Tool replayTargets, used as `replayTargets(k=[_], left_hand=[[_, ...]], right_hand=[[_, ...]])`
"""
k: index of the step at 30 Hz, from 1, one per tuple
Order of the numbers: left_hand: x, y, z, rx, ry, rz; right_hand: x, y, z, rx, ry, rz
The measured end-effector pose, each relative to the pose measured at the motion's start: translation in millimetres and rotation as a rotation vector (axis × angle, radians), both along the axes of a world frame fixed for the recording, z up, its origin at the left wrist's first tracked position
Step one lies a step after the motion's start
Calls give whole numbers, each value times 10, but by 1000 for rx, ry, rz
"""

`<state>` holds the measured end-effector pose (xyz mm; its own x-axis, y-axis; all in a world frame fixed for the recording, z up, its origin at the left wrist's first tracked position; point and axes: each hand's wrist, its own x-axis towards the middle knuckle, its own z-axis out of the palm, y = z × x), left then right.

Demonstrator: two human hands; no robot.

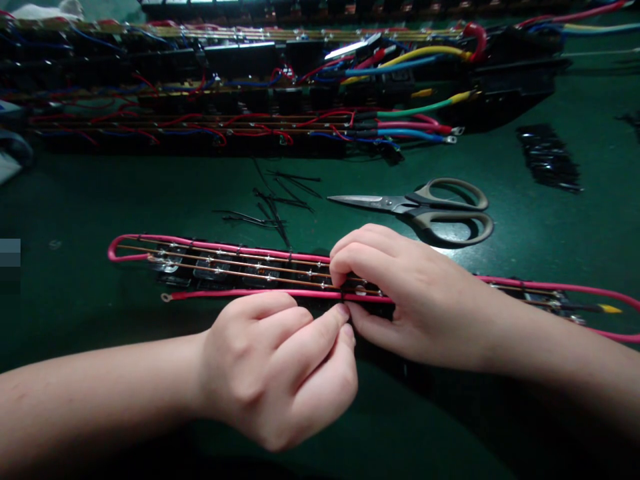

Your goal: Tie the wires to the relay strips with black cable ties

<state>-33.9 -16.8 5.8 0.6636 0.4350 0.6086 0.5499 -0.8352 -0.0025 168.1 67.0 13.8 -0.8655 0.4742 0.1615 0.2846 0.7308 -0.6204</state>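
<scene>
A long black strip (pixel 203 265) with soldered copper-coloured rods lies crosswise in front of me, with black ties round it. A red cable (pixel 240 293) runs along its near side and ends at the left in a ring terminal (pixel 167 297). My left hand (pixel 285 367) is closed, thumb and index finger pinching a black cable tie (pixel 343 295) at the strip's near edge. From the right, my right hand (pixel 410 300) curls over the strip, index finger on the far side and thumb on the near side by the tie. The palm hides part of the strip.
Scissors (pixel 415 207) lie beyond the right hand. Several loose cable ties (pixel 275 200) are scattered to their left. A black bundle (pixel 549 157) sits at the right. More wired black assemblies (pixel 240 133) with coloured leads stretch across the back of the green table (pixel 125 193).
</scene>
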Motion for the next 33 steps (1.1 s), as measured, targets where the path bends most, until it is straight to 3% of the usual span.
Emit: replayTargets(k=[19,33], left_hand=[[-31,6,-23,14,86,-106],[-3,21,-4,-23,16,-70]], right_hand=[[-25,-7,-25,34,-30,-26],[-15,-12,-36,26,-10,-15]])
